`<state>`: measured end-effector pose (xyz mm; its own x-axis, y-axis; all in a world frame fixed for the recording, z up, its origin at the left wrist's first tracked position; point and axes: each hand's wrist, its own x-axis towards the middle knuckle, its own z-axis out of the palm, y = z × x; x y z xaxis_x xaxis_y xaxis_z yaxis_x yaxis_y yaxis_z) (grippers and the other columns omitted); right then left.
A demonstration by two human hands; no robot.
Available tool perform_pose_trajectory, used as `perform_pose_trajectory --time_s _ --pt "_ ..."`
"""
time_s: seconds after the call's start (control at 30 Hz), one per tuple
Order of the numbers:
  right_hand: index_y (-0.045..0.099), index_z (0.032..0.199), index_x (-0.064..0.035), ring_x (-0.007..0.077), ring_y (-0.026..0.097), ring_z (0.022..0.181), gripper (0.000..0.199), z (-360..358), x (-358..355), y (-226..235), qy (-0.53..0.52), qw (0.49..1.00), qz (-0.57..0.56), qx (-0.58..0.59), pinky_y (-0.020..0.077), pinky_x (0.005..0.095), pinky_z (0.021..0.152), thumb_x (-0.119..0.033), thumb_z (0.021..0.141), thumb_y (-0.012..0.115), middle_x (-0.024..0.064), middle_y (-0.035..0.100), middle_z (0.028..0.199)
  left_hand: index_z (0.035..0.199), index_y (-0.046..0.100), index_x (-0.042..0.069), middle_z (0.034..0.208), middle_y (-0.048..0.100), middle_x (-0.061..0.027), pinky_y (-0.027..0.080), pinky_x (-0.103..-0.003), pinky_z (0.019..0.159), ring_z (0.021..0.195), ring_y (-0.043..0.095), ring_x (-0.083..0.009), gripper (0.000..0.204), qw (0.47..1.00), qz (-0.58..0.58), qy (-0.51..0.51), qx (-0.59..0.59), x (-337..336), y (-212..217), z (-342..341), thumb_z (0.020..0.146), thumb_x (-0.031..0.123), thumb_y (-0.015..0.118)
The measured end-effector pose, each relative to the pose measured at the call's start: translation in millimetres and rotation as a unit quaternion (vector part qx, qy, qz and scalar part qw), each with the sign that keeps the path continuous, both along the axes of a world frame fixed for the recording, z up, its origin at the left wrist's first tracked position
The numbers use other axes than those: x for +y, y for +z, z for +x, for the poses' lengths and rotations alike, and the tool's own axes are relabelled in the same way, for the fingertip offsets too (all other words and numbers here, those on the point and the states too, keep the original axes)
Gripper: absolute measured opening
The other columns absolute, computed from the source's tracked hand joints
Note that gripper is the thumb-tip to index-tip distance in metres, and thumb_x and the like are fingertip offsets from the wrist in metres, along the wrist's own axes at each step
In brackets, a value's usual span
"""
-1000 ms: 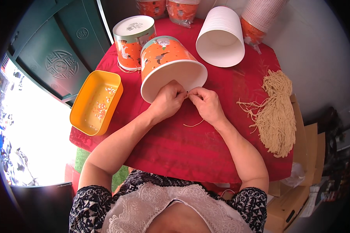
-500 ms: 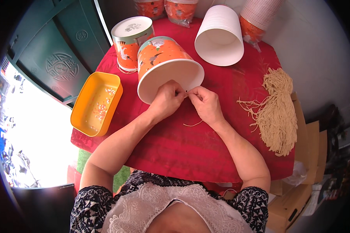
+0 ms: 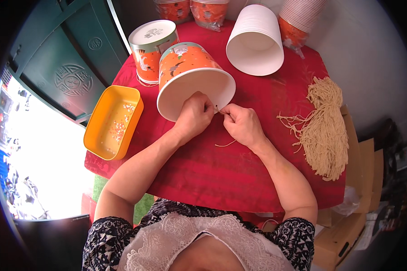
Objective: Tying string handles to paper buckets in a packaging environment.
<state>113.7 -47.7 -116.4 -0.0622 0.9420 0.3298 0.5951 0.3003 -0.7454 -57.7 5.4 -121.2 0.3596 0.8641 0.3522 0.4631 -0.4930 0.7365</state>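
Note:
An orange, patterned paper bucket (image 3: 190, 63) lies tipped on its side, its white open mouth toward me. At the mouth's lower right rim, near a small dark hole, my left hand (image 3: 195, 114) is closed in a pinch on a thin beige cord, its fingers partly inside the mouth. My right hand (image 3: 243, 123), just right of the rim, pinches the same cord, which runs in a short stretch between the two hands. Below the right hand a loose end of the cord (image 3: 226, 145) hangs over the red cloth. The left fingertips are partly hidden.
A yellow tray (image 3: 91, 135) with small pale and orange bits stands left. Another orange bucket (image 3: 145, 63) stands upside down behind. White nested buckets (image 3: 254, 49) lie at the back; wrapped stacks (image 3: 298, 27) stand beyond. A beige cord bundle (image 3: 328, 131) lies right, near cardboard boxes (image 3: 337, 239).
My right hand has drawn slightly right and down, away from the left, showing a bit more cord between them. The left hand has stayed at the rim.

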Motion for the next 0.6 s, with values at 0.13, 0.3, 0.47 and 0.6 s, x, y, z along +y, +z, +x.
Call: perform_pose_trajectory --time_s 0.13,0.3,0.47,0.6 --pt "0.068 0.093 -0.0030 0.0344 0.067 0.067 0.017 -2.3 0.1 -1.5 0.000 1.000 0.012 -0.009 0.0536 0.0439 0.062 -0.005 0.082 0.056 0.0172 0.067 0.075 0.075 0.059 -0.002 0.076 0.062 -0.0153 0.049 -0.038 0.065 0.070 0.062 -0.0274 0.007 0.999 0.053 0.008 0.005 -0.2 -5.2 0.4 0.079 0.001 0.063" --pt "0.066 0.092 0.0017 0.0316 0.069 0.068 0.016 2.3 3.1 -4.7 0.020 0.999 0.020 -0.042 0.0532 0.0382 0.061 -0.001 0.083 0.054 0.0189 0.068 0.077 0.079 0.055 -0.005 0.084 0.059 -0.0223 0.049 -0.045 0.068 0.075 0.061 -0.0391 0.007 0.996 0.088 0.001 0.032 -4.4 -2.2 5.6 0.078 -0.001 0.060" --pt "0.065 0.087 0.0025 0.0290 0.066 0.062 0.014 3.3 3.2 0.3 0.035 0.999 0.017 -0.031 0.0503 0.0375 0.057 -0.001 0.081 0.053 0.0190 0.065 0.072 0.086 0.052 -0.008 0.089 0.057 -0.0288 0.051 -0.051 0.070 0.079 0.060 -0.0471 0.012 0.993 0.099 -0.010 0.058 -6.9 -0.9 8.1 0.077 -0.003 0.057" --pt "0.066 0.085 0.0029 0.0247 0.062 0.056 0.015 5.1 4.5 0.1 0.050 0.999 0.002 -0.018 0.0473 0.0360 0.054 0.000 0.080 0.052 0.0188 0.063 0.067 0.085 0.050 -0.007 0.089 0.056 -0.0274 0.049 -0.051 0.069 0.078 0.059 -0.0469 0.011 0.993 0.093 -0.002 0.066 -7.1 -1.6 9.8 0.078 -0.003 0.057"
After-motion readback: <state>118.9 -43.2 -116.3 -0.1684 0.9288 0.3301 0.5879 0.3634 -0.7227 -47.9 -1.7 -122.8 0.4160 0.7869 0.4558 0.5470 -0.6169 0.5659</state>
